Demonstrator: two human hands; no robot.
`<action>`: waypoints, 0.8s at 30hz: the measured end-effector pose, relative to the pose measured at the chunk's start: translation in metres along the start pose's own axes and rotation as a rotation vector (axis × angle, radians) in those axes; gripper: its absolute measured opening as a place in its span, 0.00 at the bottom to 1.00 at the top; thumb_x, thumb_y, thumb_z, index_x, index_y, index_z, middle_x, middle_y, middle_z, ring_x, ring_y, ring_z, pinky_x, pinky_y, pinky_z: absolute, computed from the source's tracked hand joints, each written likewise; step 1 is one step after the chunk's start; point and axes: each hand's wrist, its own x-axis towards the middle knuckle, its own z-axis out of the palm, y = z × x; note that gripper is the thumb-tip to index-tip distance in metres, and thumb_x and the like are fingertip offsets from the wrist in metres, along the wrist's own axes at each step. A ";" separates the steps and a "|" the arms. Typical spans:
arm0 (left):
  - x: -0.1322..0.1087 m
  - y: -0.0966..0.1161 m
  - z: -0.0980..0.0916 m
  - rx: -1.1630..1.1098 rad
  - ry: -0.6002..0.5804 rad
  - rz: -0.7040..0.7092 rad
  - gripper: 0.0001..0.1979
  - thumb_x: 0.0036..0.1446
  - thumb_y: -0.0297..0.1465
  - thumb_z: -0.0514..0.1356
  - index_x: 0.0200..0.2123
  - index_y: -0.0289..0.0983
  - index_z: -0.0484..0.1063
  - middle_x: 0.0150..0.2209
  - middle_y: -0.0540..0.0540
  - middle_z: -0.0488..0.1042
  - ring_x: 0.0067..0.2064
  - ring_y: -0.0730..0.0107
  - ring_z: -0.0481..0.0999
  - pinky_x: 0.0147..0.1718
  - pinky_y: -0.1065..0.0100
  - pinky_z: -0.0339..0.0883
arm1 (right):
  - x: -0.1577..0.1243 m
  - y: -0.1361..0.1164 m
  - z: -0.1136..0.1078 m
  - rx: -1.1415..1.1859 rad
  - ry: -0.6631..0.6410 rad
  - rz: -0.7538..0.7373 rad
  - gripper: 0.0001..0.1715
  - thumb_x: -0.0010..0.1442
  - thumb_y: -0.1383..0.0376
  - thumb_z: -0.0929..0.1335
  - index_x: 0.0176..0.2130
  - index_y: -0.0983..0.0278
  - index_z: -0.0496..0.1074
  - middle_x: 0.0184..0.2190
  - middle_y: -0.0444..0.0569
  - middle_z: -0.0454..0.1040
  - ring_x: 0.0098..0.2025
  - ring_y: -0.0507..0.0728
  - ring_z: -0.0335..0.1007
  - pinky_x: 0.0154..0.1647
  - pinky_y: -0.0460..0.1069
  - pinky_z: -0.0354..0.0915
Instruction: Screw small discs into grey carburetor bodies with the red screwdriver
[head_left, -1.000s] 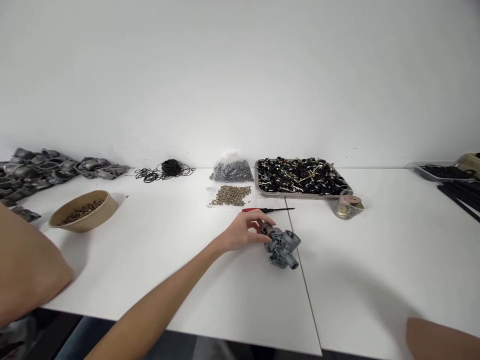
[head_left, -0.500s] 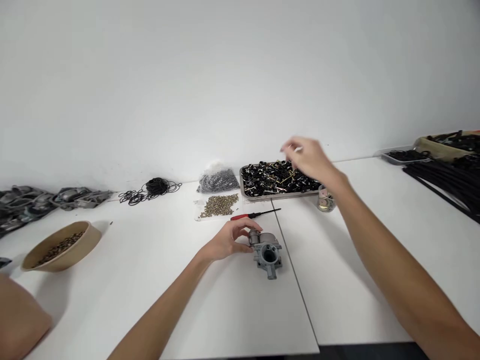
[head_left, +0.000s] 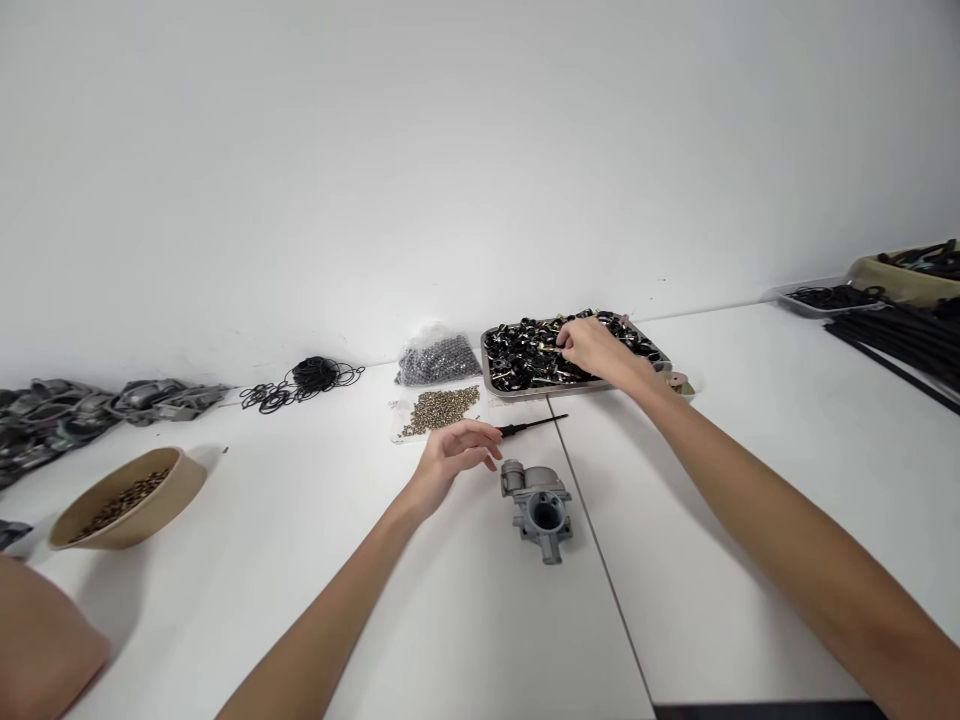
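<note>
A grey metal carburetor (head_left: 541, 508) stands on the white table near the middle. Just left of and above it, my left hand (head_left: 455, 455) holds nothing, its fingers apart and off the metal body. My right hand (head_left: 592, 347) is over the metal tray (head_left: 517, 393), its fingertips pinched on a small part among the black and brass-coloured pieces. A screwdriver (head_left: 534, 426) lies behind the carburetor, its handle hidden by my left hand. Small brass pieces (head_left: 439, 410) are spread on a clear sheet beside it.
A bag of dark pieces (head_left: 439, 360) and black rings (head_left: 315, 375) sit along the wall. At left are a tan bowl (head_left: 187, 480), grey metal parts (head_left: 56, 415) and a person's bare skin (head_left: 45, 640). Black tubes (head_left: 900, 345) lie right; a small cup (head_left: 679, 384) is beside the tray.
My left hand has let go of the carburetor and moved slightly up and left. My right hand has come down into the tray and closed its fingertips on a part.
</note>
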 end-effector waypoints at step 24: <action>0.001 0.000 0.009 0.074 0.270 -0.009 0.25 0.48 0.38 0.69 0.47 0.36 0.69 0.28 0.51 0.74 0.27 0.69 0.77 0.31 0.64 0.73 | -0.055 -0.095 0.003 0.293 -0.161 -0.413 0.09 0.56 0.69 0.64 0.39 0.65 0.71 0.34 0.47 0.74 0.37 0.51 0.68 0.36 0.45 0.62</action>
